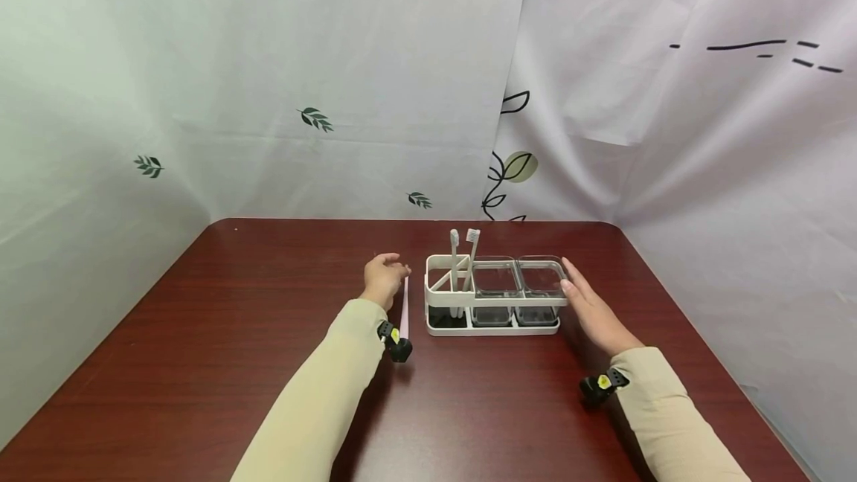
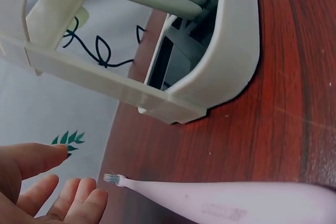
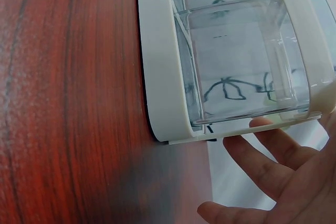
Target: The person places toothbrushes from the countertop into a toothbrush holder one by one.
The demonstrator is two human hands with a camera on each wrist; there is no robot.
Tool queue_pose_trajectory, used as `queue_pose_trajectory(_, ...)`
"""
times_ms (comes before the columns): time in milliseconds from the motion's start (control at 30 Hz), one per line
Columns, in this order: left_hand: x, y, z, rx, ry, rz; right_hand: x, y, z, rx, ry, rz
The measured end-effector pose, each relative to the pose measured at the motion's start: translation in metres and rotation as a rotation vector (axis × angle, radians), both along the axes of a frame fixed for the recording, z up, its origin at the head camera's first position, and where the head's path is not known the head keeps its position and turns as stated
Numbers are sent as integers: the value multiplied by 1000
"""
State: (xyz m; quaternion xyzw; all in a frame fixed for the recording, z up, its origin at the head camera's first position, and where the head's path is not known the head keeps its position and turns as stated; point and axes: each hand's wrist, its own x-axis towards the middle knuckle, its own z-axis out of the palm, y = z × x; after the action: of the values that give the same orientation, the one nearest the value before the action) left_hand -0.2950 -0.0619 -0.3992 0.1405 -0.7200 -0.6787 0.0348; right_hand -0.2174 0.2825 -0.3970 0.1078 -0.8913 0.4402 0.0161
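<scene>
Left hand [image 1: 386, 278] held out over the table [image 1: 201, 363], fingers loosely bent; wrist view shows thumb and fingertips parted by a moderate gap. Fingertips are just beside the bristle end of the pink toothbrush [image 1: 405, 311]; contact cannot be confirmed. Right hand [image 1: 591, 311] spread, fingers nearly straight and laid along the right end of the rack [image 1: 492, 332], thumb near its front corner; in the right wrist view two fingertips meet its end edge. Left forearm reaches forward, slanting inward to the right; right forearm comes in from the lower right, slanting inward to the left. Pink toothbrush is left of the rack, apart from it. In the head view its long axis runs almost straight up the picture, thin bristle end at top; lower end is hidden behind the left wrist camera [image 1: 399, 349]. Whether it stands or lies, cannot tell. Rack sits flat, long axis left to right. Its left section holds two white brushes [image 1: 454, 266], heads up, one near upright, the other leaning right at the top; two clear cups [image 1: 518, 278] sit side by side in the remainder.
</scene>
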Motion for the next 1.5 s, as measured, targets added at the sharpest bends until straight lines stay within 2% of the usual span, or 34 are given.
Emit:
queue_pose_trajectory(200, -3, -3, -5, -37, -29, -12, -1, 0, 0, 3, -6, -2)
queue_pose_trajectory(533, -5, -1, -10, -3, -43, 13, -1, -2, 1, 14, -26, -10)
queue_pose_trajectory(867, -11, 5, -14, -126, -38, 51, -1, -1, 0, 14, -25, -18)
queue_pose_trajectory(1100, -8, 6, -14, -203, -39, 49, -2, -1, -1, 17, -31, -22)
queue_pose_trajectory(1333, -12, 7, -20, -219, -42, 45, -3, 0, -1, 22, -36, -21)
queue_pose_trajectory(1500, -14, 7, -23, -313, -45, 51, -3, 0, 0, 24, -37, -21)
